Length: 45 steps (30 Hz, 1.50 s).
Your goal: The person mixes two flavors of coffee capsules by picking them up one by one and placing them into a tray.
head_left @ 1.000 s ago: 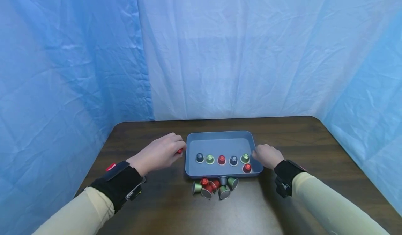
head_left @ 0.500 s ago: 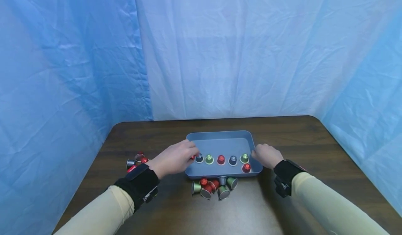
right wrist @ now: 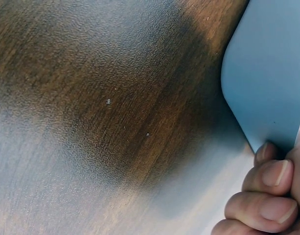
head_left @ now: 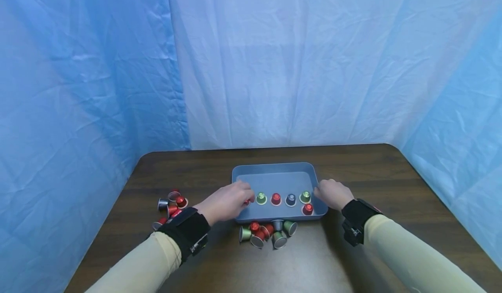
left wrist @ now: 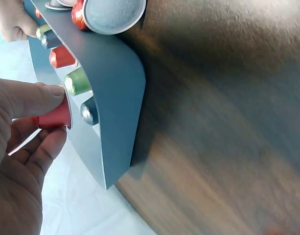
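Note:
My left hand [head_left: 229,200] pinches a red coffee capsule [left wrist: 57,115] between thumb and fingers, over the left part of the blue-grey tray [head_left: 274,175]. In the left wrist view the capsule's rim faces a dark blue capsule [left wrist: 89,110] and a green capsule [left wrist: 78,81] inside the tray. The head view has the dark blue one hidden behind the hand. My right hand [head_left: 334,194] grips the tray's right wall, its curled fingers [right wrist: 274,174] against the outside. Toward the tray's right end stand a red [head_left: 276,199], a blue [head_left: 290,200] and a green capsule [head_left: 305,197] in line, with another red capsule [head_left: 307,209] in front.
Several loose red, green and blue capsules [head_left: 279,240] lie against the tray's front wall. A second group of mostly red capsules [head_left: 181,202] lies on the dark wooden table [head_left: 364,166], left of the tray and partly behind my left wrist. Blue cloth hangs around the table.
My left hand has carried the red capsule rightward from beside the tray to over its left part, uncovering the capsules on the left. My right hand has stayed on the tray.

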Each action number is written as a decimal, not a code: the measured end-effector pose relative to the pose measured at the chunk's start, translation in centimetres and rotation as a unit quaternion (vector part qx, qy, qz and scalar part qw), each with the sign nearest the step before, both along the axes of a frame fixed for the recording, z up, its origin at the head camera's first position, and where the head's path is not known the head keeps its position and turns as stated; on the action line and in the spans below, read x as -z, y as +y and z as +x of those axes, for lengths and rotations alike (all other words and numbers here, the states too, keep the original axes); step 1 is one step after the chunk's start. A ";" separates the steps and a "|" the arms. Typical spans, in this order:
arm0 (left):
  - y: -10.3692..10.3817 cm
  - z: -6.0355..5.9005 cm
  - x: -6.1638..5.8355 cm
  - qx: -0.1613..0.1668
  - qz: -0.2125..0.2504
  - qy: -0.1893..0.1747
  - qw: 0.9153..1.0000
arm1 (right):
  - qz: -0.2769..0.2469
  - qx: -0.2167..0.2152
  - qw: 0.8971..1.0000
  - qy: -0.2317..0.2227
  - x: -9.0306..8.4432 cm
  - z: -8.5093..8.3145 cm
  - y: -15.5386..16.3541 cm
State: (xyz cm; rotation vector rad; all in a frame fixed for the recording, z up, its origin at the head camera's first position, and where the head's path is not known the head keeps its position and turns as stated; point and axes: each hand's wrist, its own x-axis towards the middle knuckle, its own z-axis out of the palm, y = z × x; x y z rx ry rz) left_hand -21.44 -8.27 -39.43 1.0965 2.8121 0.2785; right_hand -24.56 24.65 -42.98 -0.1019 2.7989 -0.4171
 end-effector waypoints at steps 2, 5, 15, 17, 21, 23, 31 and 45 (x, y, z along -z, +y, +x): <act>0.3 0.0 0.4 0.000 -0.006 -0.004 1.000 | 0.001 -0.001 1.000 0.001 0.0 0.0 0.1; 0.7 -0.1 0.8 0.003 -0.016 -0.012 1.000 | 0.002 -0.001 1.000 0.002 0.1 0.0 0.1; 1.0 -0.5 2.5 -0.002 -0.055 -0.040 0.998 | -0.003 -0.004 1.000 0.004 0.2 0.2 0.2; 1.0 -0.6 2.6 0.000 -0.060 -0.036 0.998 | -0.004 -0.003 1.000 0.004 0.1 0.3 0.2; 1.0 -0.6 2.7 0.004 -0.067 -0.030 0.997 | -0.005 -0.002 1.000 0.005 0.0 0.3 0.1; 1.0 -0.7 2.7 0.008 -0.069 -0.029 0.997 | -0.007 -0.001 1.000 0.004 0.0 0.3 0.1; 0.8 -0.8 2.8 0.018 -0.079 -0.021 0.996 | -0.004 -0.001 1.000 0.000 0.1 0.2 0.0; -0.2 -0.5 1.1 0.011 -0.034 -0.030 0.999 | -0.004 0.000 1.000 -0.002 0.0 0.2 0.0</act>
